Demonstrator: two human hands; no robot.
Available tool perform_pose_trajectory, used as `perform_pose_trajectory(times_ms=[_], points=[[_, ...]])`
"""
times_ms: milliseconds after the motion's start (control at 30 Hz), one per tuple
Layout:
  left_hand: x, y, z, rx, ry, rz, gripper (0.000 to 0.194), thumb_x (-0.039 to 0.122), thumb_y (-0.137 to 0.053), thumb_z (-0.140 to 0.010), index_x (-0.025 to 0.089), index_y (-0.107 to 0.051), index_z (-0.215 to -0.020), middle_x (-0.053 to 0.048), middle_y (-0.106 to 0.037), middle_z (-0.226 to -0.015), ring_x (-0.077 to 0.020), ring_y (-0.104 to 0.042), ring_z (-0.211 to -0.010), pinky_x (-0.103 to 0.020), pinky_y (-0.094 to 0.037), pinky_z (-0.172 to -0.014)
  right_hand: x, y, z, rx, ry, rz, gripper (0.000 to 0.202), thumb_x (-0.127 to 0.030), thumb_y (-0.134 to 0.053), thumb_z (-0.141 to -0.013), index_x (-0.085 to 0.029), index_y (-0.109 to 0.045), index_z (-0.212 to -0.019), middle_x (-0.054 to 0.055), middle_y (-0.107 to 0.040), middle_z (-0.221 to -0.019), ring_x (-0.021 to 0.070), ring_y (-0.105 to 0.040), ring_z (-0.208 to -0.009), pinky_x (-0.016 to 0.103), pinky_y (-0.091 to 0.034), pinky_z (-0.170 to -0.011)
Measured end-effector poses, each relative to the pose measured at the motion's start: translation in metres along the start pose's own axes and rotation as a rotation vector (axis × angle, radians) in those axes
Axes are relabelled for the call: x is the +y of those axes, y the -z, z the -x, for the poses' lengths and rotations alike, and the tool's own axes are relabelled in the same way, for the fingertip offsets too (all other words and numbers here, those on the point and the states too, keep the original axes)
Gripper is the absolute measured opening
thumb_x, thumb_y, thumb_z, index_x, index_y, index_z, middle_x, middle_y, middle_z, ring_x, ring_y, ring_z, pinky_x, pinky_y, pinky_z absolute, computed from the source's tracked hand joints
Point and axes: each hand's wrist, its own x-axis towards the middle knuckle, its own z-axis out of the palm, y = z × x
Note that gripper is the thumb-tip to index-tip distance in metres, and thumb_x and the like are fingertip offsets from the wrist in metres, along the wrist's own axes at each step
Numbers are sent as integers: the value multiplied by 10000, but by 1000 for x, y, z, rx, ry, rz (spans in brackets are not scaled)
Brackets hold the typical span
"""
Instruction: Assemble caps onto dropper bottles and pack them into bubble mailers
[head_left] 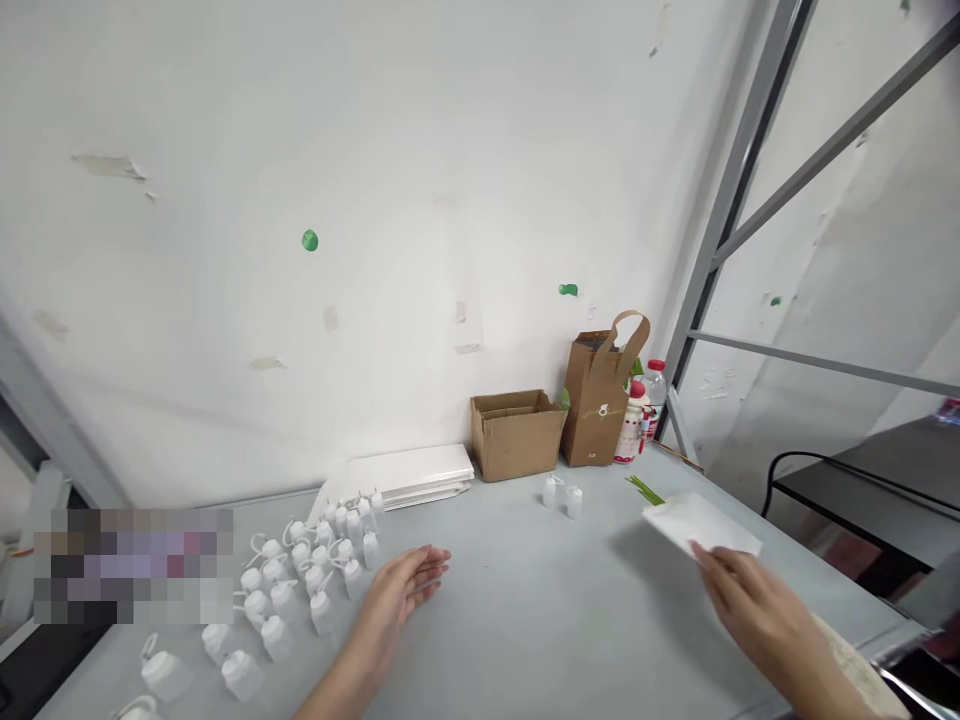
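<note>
My right hand [757,610] pinches the near edge of a flat white sheet [701,522], holding it over the right side of the grey table. Whether it is paper or a thin bag I cannot tell. Thin green strips [645,490] show just past its far left corner. My left hand [405,590] hovers over the table with fingers stretched out and nothing in them. Close by on its left stand several small white bottles with looped straps [321,612]. Two more small white bottles [574,502] stand apart, between the hands and further back.
Along the wall lie stacked white flat boards [412,475], beside an open cardboard box [521,440]. A brown paper bag with handles [596,405], a red-and-white container [631,425] and a red-capped clear bottle [655,395] stand right of it. A metal frame [735,190] rises at the right.
</note>
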Motion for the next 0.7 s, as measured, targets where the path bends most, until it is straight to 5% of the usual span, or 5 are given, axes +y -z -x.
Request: perform_pose_trajectory(times_ms=[100, 233, 400, 500, 700], points=[[3, -1, 1, -6, 3, -8, 286, 398, -639, -654, 139, -686, -767, -131, -681, -996, -243, -606, -954, -307, -472, -809, -3, -41, -6, -136, 122, 54, 331, -21, -283, -838, -132, -591, -888, 95, -564, -774, 183, -547, -670, 295, -481, -573], [5, -3, 1, 18, 17, -27, 276, 387, -635, -645, 137, -682, -754, -139, -682, -995, -243, -610, -948, -305, -474, -798, -5, -64, -12, -195, 33, 51, 284, -144, -296, -886, -137, -575, -835, 97, -540, -766, 198, -553, -686, 305, -495, -562], [6, -5, 4, 18, 15, -47, 292, 395, -625, -646, 135, -679, -766, -142, -682, -996, -233, -615, -936, -302, -468, -798, 1, -64, -12, -189, -45, -24, 376, -430, -312, -902, -172, -578, -840, 94, -566, -775, 201, -564, -683, 329, -493, -598], [7, -8, 6, 3, 8, -49, 297, 404, -624, -644, 134, -679, -756, -142, -682, -987, -233, -616, -924, -305, -468, -791, -7, -54, -24, -97, -68, -5, 350, -436, -365, -888, -167, -587, -916, 113, -590, -806, 215, -575, -698, 349, -478, -616], [3, -9, 6, 2, 2, -56, 318, 420, -629, -624, 139, -684, -763, -131, -680, -960, -222, -617, -874, -291, -463, -756, -78, -44, -107, 19, -106, -333, 253, -262, -401, -890, -176, -537, -1085, 114, -582, -917, 209, -572, -835, 341, -476, -728]])
